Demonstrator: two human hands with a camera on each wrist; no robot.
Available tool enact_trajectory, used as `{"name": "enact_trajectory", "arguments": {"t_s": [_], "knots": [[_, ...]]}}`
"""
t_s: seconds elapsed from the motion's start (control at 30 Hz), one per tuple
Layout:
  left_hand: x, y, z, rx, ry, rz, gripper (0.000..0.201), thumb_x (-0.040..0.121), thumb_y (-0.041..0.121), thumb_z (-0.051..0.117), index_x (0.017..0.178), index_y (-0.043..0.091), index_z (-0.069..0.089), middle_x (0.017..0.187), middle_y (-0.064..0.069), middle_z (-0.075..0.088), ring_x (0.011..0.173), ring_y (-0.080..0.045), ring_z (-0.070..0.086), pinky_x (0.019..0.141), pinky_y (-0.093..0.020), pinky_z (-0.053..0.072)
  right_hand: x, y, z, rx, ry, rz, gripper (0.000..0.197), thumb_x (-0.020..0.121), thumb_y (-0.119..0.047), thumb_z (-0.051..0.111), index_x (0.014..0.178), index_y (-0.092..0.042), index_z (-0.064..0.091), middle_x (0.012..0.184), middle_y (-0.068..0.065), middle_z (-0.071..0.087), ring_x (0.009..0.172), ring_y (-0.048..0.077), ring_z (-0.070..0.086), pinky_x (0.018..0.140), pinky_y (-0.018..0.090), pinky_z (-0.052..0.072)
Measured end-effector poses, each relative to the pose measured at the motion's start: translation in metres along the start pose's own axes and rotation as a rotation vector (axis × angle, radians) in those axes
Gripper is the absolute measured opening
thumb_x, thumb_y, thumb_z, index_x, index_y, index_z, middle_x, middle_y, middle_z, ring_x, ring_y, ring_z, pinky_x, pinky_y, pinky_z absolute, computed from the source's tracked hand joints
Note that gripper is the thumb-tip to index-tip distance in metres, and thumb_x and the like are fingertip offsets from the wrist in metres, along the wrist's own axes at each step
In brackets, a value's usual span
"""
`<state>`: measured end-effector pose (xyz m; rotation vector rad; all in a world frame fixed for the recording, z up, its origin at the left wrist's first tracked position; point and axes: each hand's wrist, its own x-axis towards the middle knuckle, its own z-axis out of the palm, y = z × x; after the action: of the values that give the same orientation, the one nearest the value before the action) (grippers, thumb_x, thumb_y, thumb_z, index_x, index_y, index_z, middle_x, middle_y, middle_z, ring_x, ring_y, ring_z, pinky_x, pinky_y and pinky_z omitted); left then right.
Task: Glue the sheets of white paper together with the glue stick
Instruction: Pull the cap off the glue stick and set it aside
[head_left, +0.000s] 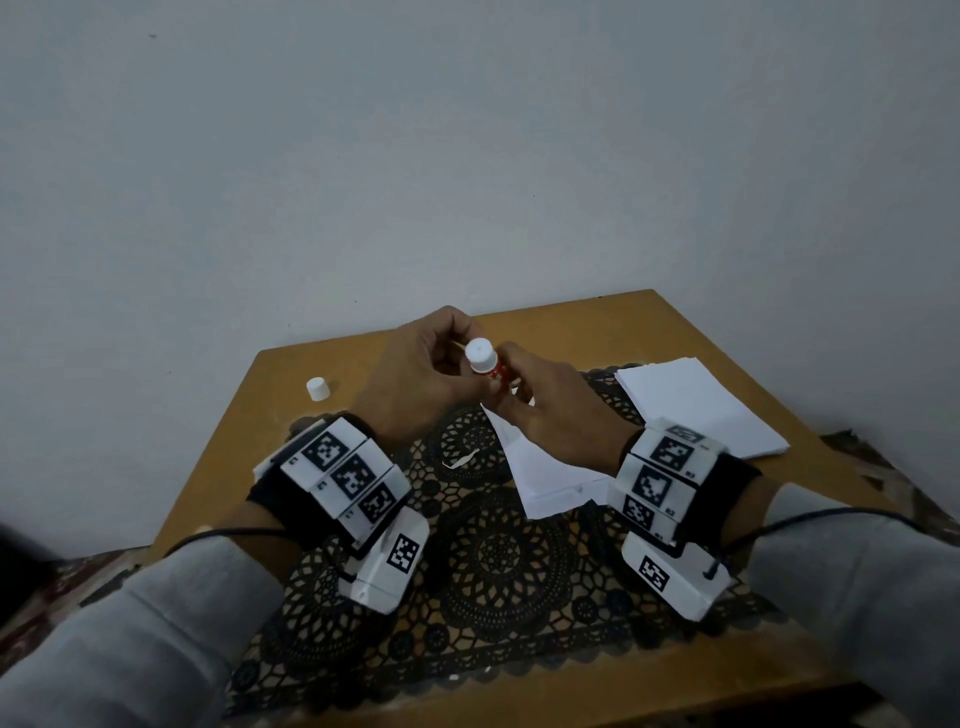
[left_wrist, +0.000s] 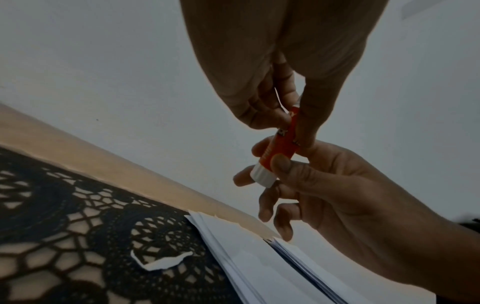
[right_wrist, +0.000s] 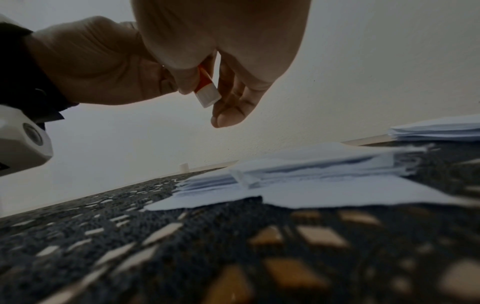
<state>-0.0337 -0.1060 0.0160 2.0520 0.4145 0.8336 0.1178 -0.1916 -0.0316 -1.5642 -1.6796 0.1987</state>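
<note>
A red glue stick with white ends is held up above the table between both hands. My left hand pinches its upper end. My right hand grips the body with thumb and fingers. In the left wrist view the glue stick tilts, its white lower end beside my right hand's fingertips. The same white end of the glue stick pokes out below the fingers in the right wrist view. A pile of white sheets lies on the mat under my right hand.
A loose white cap stands at the table's far left. A second paper stack sits at the back right. A torn paper scrap lies on the black lace mat. The wooden table abuts the wall.
</note>
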Motion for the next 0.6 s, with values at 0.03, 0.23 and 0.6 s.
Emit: {"name": "enact_trajectory", "arguments": {"t_s": [0.03, 0.23, 0.6], "knots": [[0.0, 0.001, 0.001, 0.014, -0.007, 0.006, 0.031, 0.068, 0.002, 0.08, 0.09, 0.008, 0.059, 0.082, -0.013, 0.068, 0.074, -0.028, 0.064, 0.068, -0.042, 0.055, 0.0, 0.0, 0.0, -0.003, -0.004, -0.003, 0.018, 0.095, -0.022, 0.06, 0.109, -0.016, 0.051, 0.091, -0.002, 0.065, 0.076, 0.014, 0.058, 0.066, 0.029, 0.047], [0.003, -0.008, -0.003, 0.128, 0.001, -0.08, 0.033, 0.076, 0.007, 0.076, 0.101, 0.012, 0.055, 0.09, -0.002, 0.064, 0.073, -0.017, 0.062, 0.066, -0.029, 0.053, 0.001, 0.005, 0.0, -0.059, 0.071, 0.094, 0.015, 0.094, -0.023, 0.06, 0.101, -0.015, 0.05, 0.084, 0.001, 0.061, 0.068, 0.014, 0.052, 0.059, 0.029, 0.039], [-0.002, -0.025, 0.06, 0.915, -0.743, -0.051, 0.053, 0.09, 0.045, 0.056, 0.134, 0.016, 0.048, 0.135, -0.006, 0.048, 0.122, -0.023, 0.043, 0.104, -0.037, 0.036, 0.001, 0.03, -0.02, -0.173, 0.305, 0.241, 0.019, 0.092, -0.025, 0.061, 0.105, -0.014, 0.054, 0.086, -0.001, 0.061, 0.073, 0.018, 0.057, 0.069, 0.033, 0.049]]}}
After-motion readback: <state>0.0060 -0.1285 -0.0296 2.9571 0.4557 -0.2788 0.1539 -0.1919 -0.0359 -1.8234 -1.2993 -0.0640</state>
